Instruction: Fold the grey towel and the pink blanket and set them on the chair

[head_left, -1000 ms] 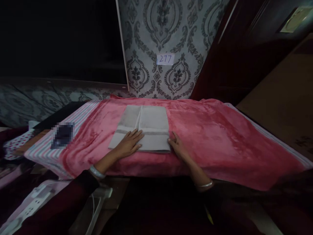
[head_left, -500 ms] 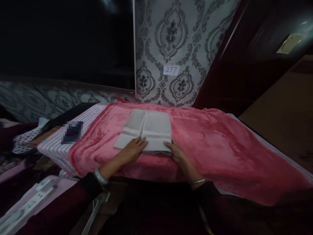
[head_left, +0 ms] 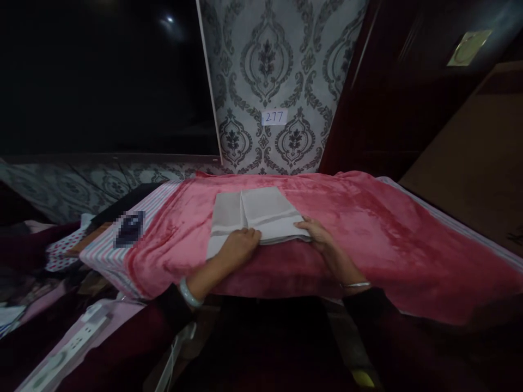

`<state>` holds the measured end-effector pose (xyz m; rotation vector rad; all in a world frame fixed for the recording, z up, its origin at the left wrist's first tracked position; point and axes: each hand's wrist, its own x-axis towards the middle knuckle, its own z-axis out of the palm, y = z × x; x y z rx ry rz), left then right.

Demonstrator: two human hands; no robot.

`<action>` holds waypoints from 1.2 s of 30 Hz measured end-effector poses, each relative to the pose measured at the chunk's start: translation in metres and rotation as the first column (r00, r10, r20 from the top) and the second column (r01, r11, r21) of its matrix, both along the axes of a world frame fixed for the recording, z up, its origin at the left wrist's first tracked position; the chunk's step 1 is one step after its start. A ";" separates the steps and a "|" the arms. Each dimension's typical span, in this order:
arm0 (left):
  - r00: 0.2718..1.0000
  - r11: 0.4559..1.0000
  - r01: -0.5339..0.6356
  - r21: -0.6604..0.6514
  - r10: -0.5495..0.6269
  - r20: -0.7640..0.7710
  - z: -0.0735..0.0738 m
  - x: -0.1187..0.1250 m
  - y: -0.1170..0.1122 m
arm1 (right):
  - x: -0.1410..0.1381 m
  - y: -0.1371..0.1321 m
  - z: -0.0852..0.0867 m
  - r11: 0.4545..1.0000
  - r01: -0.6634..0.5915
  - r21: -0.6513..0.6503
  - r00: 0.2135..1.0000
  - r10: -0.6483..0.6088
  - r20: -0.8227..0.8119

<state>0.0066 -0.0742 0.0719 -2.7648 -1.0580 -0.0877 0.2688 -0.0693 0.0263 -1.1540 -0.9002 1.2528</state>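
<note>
Pinching the cloth (head_left: 267, 205), the right hand (head_left: 322, 235) should hold it level — whether the left hand (head_left: 240, 246) pinches is unclear.

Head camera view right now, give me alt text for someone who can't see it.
A person's left hand curls at the near edge of a folded grey cloth on a pink blanket, while the right hand pinches its near right corner. Behind, a paper reading 277 is on patterned wallpaper, with a dark screen at the left.
</note>
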 end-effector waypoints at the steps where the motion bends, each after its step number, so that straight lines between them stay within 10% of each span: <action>1: 0.999 1.000 0.022 -0.016 -0.023 -0.025 -0.001 0.012 -0.010 | 0.009 -0.009 -0.002 1.000 0.016 0.000 1.000 -0.016 -0.021; 6: 0.993 0.997 0.036 -0.073 -0.044 -0.111 -0.024 0.049 -0.041 | 0.027 -0.052 -0.025 0.993 0.089 -0.079 0.989 -0.097 -0.108; 12: 0.998 0.999 0.041 -0.012 -0.041 -0.048 -0.040 0.039 -0.042 | 0.000 -0.077 -0.043 0.980 0.186 -0.069 0.930 -0.198 -0.310; 24: 0.995 0.984 0.097 -0.149 -0.091 0.045 -0.022 0.049 -0.059 | -0.087 -0.070 -0.043 0.921 0.323 -0.219 0.757 -0.390 -0.524; 27: 0.976 0.934 0.134 -0.331 -0.066 0.209 -0.003 0.031 -0.028 | -0.085 -0.069 -0.050 0.927 0.321 -0.196 0.788 -0.376 -0.488; 31: 0.918 0.933 -0.111 -0.342 0.228 0.323 0.027 0.016 0.070 | -0.083 -0.075 -0.047 0.909 0.360 -0.208 0.789 -0.416 -0.451; 36: 0.857 0.827 -0.316 -0.464 0.459 0.235 0.019 0.025 0.178 | -0.073 -0.092 -0.047 0.920 0.315 -0.233 0.805 -0.389 -0.448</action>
